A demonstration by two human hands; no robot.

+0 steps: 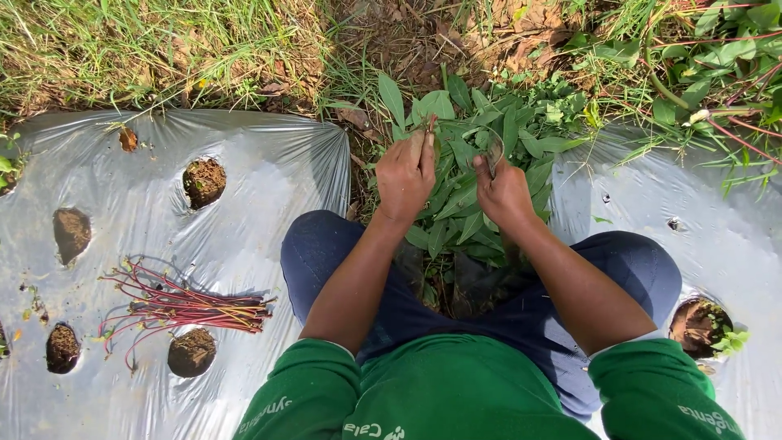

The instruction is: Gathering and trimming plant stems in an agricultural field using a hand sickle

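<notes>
My left hand (405,175) pinches a thin reddish stem (429,129) with green leaves, held over a heap of leafy green cuttings (472,175) between my knees. My right hand (503,191) is closed around a small grey blade-like tool (494,152) right next to that stem. Both hands hover above the leaf heap, a few centimetres apart. A bundle of stripped red stems (183,305) lies on the silver plastic sheet (269,171) to my left.
Silver mulch plastic covers both sides, with round planting holes showing soil (204,181) (72,232) (192,351). A hole at right holds a small green seedling (707,327). Grass, dry leaves and weeds (692,65) border the far edge.
</notes>
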